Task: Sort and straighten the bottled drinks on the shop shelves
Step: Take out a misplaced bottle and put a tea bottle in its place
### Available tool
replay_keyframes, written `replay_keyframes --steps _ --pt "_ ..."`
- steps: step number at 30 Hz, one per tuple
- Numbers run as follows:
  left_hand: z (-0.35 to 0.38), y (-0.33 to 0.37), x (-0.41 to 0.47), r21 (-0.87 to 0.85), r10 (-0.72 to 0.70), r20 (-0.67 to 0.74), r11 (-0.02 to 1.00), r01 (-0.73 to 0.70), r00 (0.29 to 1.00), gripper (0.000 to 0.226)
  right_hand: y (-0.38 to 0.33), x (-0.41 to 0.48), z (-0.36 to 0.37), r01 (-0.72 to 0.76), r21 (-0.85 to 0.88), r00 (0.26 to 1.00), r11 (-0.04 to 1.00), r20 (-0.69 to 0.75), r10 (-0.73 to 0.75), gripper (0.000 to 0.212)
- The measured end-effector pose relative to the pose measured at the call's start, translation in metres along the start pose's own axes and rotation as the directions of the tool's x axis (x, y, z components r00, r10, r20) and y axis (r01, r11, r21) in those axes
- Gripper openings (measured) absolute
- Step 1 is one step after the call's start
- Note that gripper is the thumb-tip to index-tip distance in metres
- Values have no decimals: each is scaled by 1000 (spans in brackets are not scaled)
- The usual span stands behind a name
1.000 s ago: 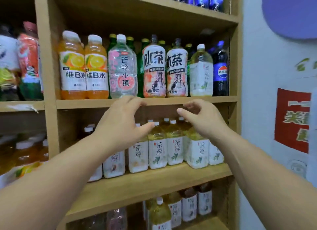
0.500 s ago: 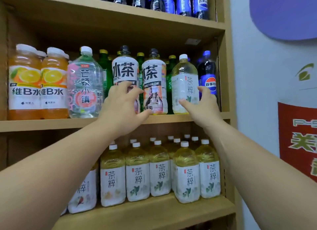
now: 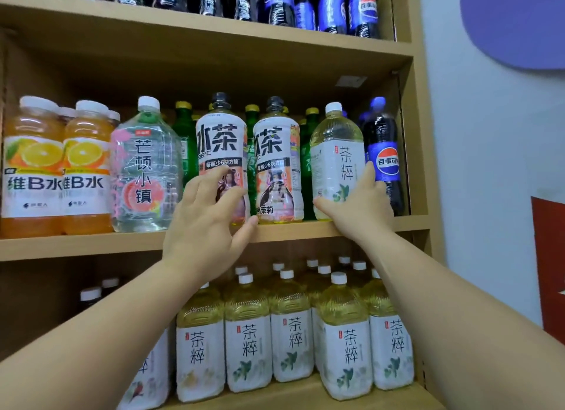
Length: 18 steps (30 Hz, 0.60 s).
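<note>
Pale tea bottle (image 3: 336, 146) on the shelf (image 3: 91, 244) sits gripped in the right hand (image 3: 360, 207); left hand (image 3: 204, 226) curls round a black-capped bottle (image 3: 221, 140).

My left hand (image 3: 203, 226) covers much of the lower label and base of the black-capped tea bottle (image 3: 221, 140). My right hand (image 3: 357, 207) hides the lower right corner of the pale tea bottle (image 3: 334, 152). Behind both, the green bottles (image 3: 183, 128) show me only caps and slivers. Above the hands the cola bottles (image 3: 363, 9) are cut off by the top edge. Under my left forearm a low-shelf bottle (image 3: 149, 376) is half hidden, and far left an orange bottle (image 3: 30, 165) runs off the edge.
</note>
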<state>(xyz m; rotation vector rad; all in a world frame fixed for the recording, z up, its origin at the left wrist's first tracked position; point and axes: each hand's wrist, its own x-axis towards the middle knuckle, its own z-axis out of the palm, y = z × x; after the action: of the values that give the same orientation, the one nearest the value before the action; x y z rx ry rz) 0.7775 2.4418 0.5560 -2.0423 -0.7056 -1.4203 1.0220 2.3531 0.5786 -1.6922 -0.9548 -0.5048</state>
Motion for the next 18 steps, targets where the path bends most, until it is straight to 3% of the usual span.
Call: replay_keyframes --steps 3,6,9,11,14,18 --pt "-2 6 6 -126 -184 -25 976 179 983 62 1 -5 -5 27 23 999 999 -30 -27 124" --pt "-5 12 21 -200 -360 52 910 363 931 88 0 -9 -9 35 29 999 999 -26 -34 124" --pt "-6 8 40 -311 -475 121 816 488 871 100 -1 -11 -11 32 56 999 998 -45 -30 123" --pt "-7 7 50 -364 -547 172 738 569 819 96 1 -11 -11 6 152 999 988 -44 1 115" --pt "-5 7 60 -417 -628 226 628 657 744 73 2 -15 -18 -20 356 999 934 -30 32 101" --pt "-5 9 56 -538 -633 190 572 619 750 65 3 -34 -35 38 408 995 912 -99 3 93"
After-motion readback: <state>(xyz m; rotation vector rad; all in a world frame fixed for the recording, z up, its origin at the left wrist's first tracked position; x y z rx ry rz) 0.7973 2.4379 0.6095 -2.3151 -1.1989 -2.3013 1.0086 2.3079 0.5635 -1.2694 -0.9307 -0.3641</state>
